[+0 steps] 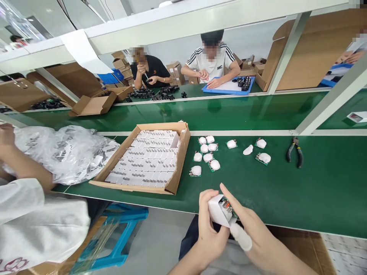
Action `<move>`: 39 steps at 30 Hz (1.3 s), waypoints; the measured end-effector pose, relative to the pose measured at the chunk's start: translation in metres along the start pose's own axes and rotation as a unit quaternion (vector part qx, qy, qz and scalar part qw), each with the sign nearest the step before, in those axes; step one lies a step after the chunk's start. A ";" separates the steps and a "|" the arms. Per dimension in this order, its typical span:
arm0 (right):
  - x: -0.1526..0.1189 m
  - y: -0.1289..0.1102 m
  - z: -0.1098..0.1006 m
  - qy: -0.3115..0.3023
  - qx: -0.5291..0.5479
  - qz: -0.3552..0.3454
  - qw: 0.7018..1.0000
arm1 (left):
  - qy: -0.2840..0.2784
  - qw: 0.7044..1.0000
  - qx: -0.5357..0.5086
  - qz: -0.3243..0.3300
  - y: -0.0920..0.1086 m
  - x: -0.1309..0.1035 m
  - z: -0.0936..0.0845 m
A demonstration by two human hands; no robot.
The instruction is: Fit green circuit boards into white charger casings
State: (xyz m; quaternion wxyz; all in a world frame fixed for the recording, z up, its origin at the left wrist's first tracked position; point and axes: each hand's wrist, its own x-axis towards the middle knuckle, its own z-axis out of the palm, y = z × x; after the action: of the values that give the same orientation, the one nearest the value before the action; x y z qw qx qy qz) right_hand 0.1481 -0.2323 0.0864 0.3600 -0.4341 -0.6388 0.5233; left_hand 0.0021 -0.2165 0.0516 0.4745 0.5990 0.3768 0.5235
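Observation:
My left hand (210,233) is wrapped round a white plastic housing (217,211), its open end turned to the right. At that opening sits a small circuit board (228,205) with red and metal parts, partly inside. My right hand (249,225) grips the board at the opening, the index finger stretched along it and the thumb, in a white finger cot (241,236), at the lower edge. Beyond my hands, several green boards topped with white putty (214,165) lie on the green bench. A loose white lump (248,149) lies among them.
A cardboard tray (180,168) of white housings with metal prongs stands left of the boards. Black-handled pliers (294,152) lie at right. A plastic bag of parts (71,152) and a person's arm (25,164) are at left. Two people sit across the bench, beyond a shelf post (323,101).

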 end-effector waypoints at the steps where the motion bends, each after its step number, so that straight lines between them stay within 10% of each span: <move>1: -0.001 -0.001 -0.001 -0.014 0.056 0.036 0.998 | -0.007 1.000 -0.016 -0.005 0.000 0.001 -0.001; 10: 0.009 0.028 0.002 0.045 0.337 0.100 0.935 | -0.203 0.965 -0.135 -0.094 0.002 0.018 -0.025; 28: 0.014 0.037 0.013 0.082 0.250 0.085 0.961 | -0.096 0.974 -0.131 -0.159 -0.012 0.021 -0.005; 33: 0.052 0.037 -0.041 0.044 0.319 0.207 0.924 | -0.083 0.992 0.017 -0.097 -0.004 0.026 -0.031; 39: 0.163 0.046 -0.162 0.250 0.166 0.254 0.919 | 0.043 0.950 0.304 0.055 0.030 0.037 -0.082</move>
State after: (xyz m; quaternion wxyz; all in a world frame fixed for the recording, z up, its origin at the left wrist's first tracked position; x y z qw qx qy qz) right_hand 0.2455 -0.0195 0.0738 0.4298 -0.6326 -0.3003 0.5700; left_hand -0.0734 -0.1750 0.0901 0.2241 0.7113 0.5047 0.4350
